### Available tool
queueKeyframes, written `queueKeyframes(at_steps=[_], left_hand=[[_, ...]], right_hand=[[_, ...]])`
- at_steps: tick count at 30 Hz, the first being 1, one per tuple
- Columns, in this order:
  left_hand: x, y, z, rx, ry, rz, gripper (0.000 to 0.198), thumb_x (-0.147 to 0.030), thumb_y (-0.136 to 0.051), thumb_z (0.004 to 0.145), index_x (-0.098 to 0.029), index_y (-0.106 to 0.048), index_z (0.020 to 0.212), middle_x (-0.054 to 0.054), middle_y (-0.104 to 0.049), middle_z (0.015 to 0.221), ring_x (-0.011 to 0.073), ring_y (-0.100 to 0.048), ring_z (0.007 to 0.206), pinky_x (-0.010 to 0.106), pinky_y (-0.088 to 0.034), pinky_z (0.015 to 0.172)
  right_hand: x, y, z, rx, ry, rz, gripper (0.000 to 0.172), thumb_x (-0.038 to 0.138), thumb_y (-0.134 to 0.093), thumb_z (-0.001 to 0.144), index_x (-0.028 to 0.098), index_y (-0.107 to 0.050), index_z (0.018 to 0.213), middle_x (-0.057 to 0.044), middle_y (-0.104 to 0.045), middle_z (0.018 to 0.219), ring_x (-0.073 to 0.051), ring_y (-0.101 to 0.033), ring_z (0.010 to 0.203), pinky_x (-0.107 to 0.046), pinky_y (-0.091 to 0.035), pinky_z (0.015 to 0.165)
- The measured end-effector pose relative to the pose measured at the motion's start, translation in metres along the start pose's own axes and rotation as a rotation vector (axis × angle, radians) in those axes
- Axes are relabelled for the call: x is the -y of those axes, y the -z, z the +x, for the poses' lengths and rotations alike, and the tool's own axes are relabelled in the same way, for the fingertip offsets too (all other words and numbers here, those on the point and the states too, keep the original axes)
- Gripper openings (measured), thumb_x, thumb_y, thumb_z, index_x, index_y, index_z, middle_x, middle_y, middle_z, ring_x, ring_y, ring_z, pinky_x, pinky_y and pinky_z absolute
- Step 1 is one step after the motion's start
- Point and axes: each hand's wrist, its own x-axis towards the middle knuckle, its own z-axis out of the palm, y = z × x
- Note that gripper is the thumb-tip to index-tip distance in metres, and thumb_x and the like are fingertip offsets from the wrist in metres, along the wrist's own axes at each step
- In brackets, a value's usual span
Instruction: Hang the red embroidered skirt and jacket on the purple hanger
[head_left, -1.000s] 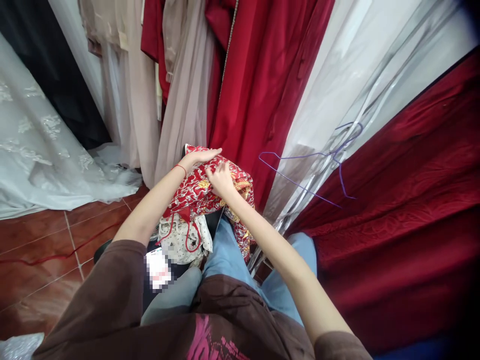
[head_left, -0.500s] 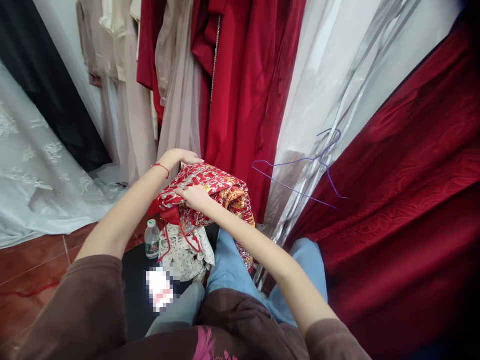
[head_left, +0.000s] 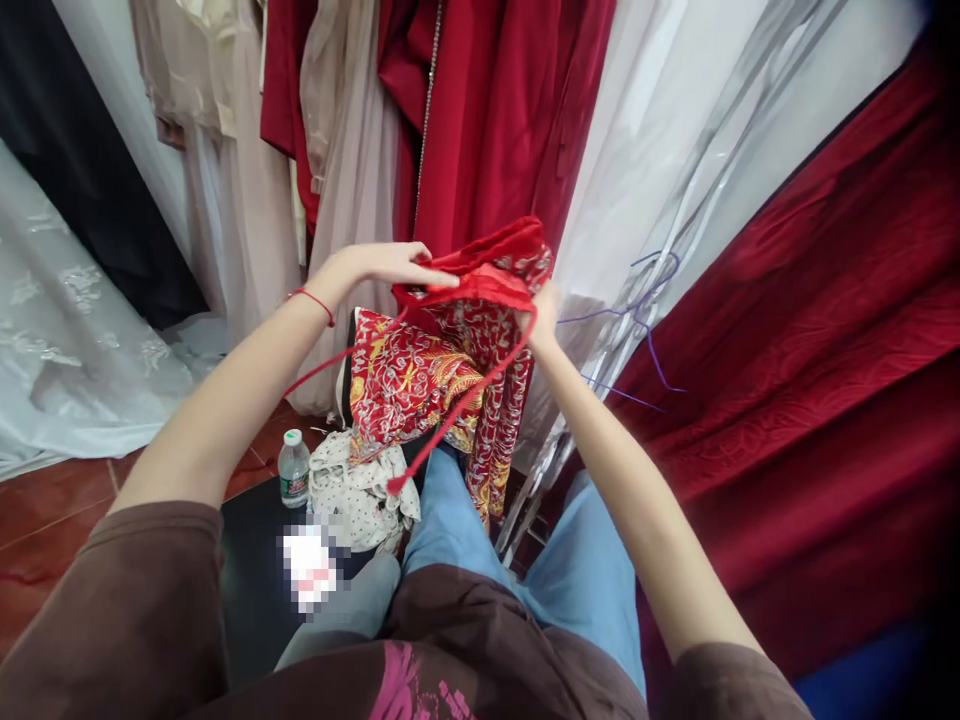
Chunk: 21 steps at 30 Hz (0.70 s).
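Observation:
Both my hands lift a red skirt (head_left: 420, 370) with silver and gold embroidery, its plain red waistband uppermost and partly spread. My left hand (head_left: 397, 265), with a red string on the wrist, grips the left end of the waistband, some fingers stretched along it. At the other end my right hand (head_left: 544, 315) is closed around the band; its fingertips are partly hidden by cloth. A long red tie (head_left: 465, 405) hangs from the right end, and another slants down from the left. The lower cloth drapes by my knee.
A black surface (head_left: 251, 570) at my left bears a water bottle (head_left: 294, 470), a dotted white cloth (head_left: 360, 490) and a blurred-out bright item (head_left: 309, 570). A purple hanger (head_left: 645, 320) hangs by a metal rack (head_left: 551, 455) at right. Hanging gowns (head_left: 480, 130) line the far side.
My hands have raised the skirt's waistband and moved apart, the right one going farther right. The band and its ties now show, and the skirt has opened out below.

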Motion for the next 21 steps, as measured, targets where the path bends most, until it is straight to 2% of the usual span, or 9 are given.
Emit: queueKeyframes(at_steps=[2,4,7,10,12,14,17,19,21], left_hand=[[-0.007,-0.031,0.005,0.146,-0.037,0.286,0.026,-0.045,-0.077,0.071,-0.021,-0.069,0.069,0.007,-0.065,0.068,0.0284,-0.069,0.098,0.035,-0.054,0.091],[-0.009,-0.066,0.007,0.216,-0.086,0.449,0.019,-0.039,-0.076,0.071,-0.022,-0.068,0.069,0.006,-0.065,0.067,0.0285,-0.069,0.096,0.035,-0.053,0.093],[-0.012,-0.114,0.004,0.154,-0.194,0.535,0.013,-0.033,-0.064,0.081,-0.022,-0.072,0.085,0.008,-0.071,0.082,0.0287,-0.067,0.1,0.037,-0.051,0.094],[-0.017,-0.155,-0.005,0.025,-0.286,0.572,0.03,-0.028,-0.046,0.093,-0.021,-0.069,0.111,0.012,-0.07,0.11,0.03,-0.062,0.112,0.043,-0.048,0.099],[-0.021,-0.181,-0.015,0.029,-0.39,0.626,0.034,-0.025,-0.039,0.097,-0.017,-0.065,0.118,0.015,-0.067,0.119,0.0309,-0.058,0.117,0.047,-0.046,0.102],[-0.019,-0.208,-0.03,0.087,-0.546,0.684,0.033,-0.024,-0.038,0.099,-0.014,-0.065,0.115,0.017,-0.065,0.118,0.0315,-0.056,0.118,0.048,-0.045,0.101],[-0.006,-0.248,-0.053,0.181,-0.794,0.735,0.028,-0.022,-0.041,0.098,-0.015,-0.066,0.108,0.016,-0.065,0.114,0.0294,-0.059,0.111,0.042,-0.048,0.092],[0.004,-0.271,-0.063,0.227,-0.849,0.756,0.028,-0.017,-0.041,0.097,-0.016,-0.065,0.112,0.014,-0.066,0.112,0.0247,-0.065,0.098,0.035,-0.049,0.08],[0.01,-0.288,-0.065,0.277,-0.842,0.783,0.031,-0.016,-0.04,0.098,-0.017,-0.061,0.12,0.012,-0.069,0.106,0.0209,-0.068,0.083,0.03,-0.047,0.069]], right_hand=[[-0.021,0.029,0.002,-0.041,-0.028,-0.012,0.015,0.029,-0.056,0.083,0.018,-0.057,0.072,-0.004,-0.057,0.067,-0.024,-0.059,0.08,-0.039,-0.051,0.079],[-0.033,0.059,-0.004,-0.046,-0.031,-0.031,0.02,0.031,-0.059,0.081,0.019,-0.053,0.067,-0.002,-0.052,0.062,-0.023,-0.057,0.076,-0.038,-0.051,0.076],[-0.045,0.104,-0.022,-0.01,0.018,-0.024,0.023,0.036,-0.061,0.081,0.018,-0.056,0.069,0.0,-0.052,0.064,-0.02,-0.055,0.072,-0.036,-0.051,0.074],[-0.059,0.147,-0.047,0.17,0.072,0.028,0.026,0.043,-0.063,0.082,0.017,-0.063,0.076,0.0,-0.059,0.07,-0.019,-0.057,0.072,-0.034,-0.05,0.072],[-0.072,0.176,-0.067,0.304,0.059,0.027,0.031,0.048,-0.065,0.082,0.017,-0.066,0.079,-0.001,-0.06,0.071,-0.019,-0.058,0.07,-0.033,-0.05,0.07],[-0.087,0.201,-0.089,0.31,0.023,-0.039,0.034,0.05,-0.068,0.081,0.017,-0.067,0.088,-0.001,-0.063,0.073,-0.019,-0.058,0.068,-0.032,-0.05,0.067],[-0.106,0.228,-0.118,0.203,0.02,-0.237,0.048,0.045,-0.067,0.083,0.019,-0.059,0.123,-0.005,-0.069,0.09,-0.02,-0.061,0.07,-0.033,-0.052,0.065],[-0.115,0.239,-0.132,0.235,0.092,-0.438,0.054,0.04,-0.06,0.09,0.022,-0.048,0.139,-0.01,-0.068,0.108,-0.021,-0.063,0.073,-0.033,-0.052,0.063],[-0.121,0.245,-0.141,0.332,0.204,-0.67,0.048,0.034,-0.05,0.096,0.024,-0.046,0.143,-0.014,-0.063,0.124,-0.022,-0.065,0.079,-0.032,-0.051,0.06]])
